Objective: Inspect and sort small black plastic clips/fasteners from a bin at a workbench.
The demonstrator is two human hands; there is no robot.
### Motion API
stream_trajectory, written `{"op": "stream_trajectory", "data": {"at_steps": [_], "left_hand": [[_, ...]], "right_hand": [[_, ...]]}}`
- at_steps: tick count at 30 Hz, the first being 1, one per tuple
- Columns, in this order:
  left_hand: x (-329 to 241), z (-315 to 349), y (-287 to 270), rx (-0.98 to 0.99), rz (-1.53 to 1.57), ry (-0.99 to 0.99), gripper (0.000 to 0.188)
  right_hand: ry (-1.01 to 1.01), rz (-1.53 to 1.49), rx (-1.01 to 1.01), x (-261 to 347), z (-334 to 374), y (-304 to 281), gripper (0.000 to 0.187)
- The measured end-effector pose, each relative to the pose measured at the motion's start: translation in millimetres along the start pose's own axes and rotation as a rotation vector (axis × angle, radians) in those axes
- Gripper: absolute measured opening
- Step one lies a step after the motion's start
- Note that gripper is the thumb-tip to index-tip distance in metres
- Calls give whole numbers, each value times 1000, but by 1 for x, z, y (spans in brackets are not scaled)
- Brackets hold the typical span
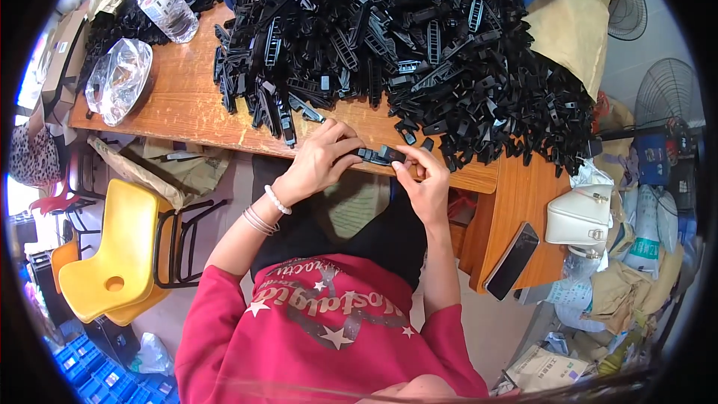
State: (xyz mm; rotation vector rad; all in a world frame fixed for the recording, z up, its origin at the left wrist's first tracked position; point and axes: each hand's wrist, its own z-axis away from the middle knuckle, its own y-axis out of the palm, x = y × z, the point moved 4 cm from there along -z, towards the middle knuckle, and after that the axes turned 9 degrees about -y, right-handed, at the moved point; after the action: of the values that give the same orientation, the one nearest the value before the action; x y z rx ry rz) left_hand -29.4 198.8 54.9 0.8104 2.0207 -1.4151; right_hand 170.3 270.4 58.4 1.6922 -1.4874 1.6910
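Observation:
Just over the table's front edge, my left hand (323, 155) pinches the left end of a narrow black plastic part (372, 155). My right hand (423, 182) has its thumb and fingers closed on a small black plastic piece (393, 153) at the right end of that part. The two pieces touch; whether they are joined, I cannot tell. A large heap of long, slotted black plastic parts (351, 37) lies beyond my hands. To its right spreads a heap of smaller black pieces (493, 112), a few of them lying close to my right hand.
On the wooden table (187, 82) stand a clear bottle (168, 7) and a plastic-covered bowl (120, 81) at the left. A phone (512, 260) and a white handbag (580, 215) are at the right. Yellow chairs (112, 254) stand on the left floor; fans (666, 93) stand far right.

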Motion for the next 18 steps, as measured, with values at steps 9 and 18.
{"op": "stream_trajectory", "data": {"at_steps": [9,18], "left_hand": [[0,0,-2,4,19,-21,26],[-5,1,6,50,48,7,24]], "right_hand": [[-24,-2,14,5,2,1,27],[-189,61,29,5,4,17,24]]}}
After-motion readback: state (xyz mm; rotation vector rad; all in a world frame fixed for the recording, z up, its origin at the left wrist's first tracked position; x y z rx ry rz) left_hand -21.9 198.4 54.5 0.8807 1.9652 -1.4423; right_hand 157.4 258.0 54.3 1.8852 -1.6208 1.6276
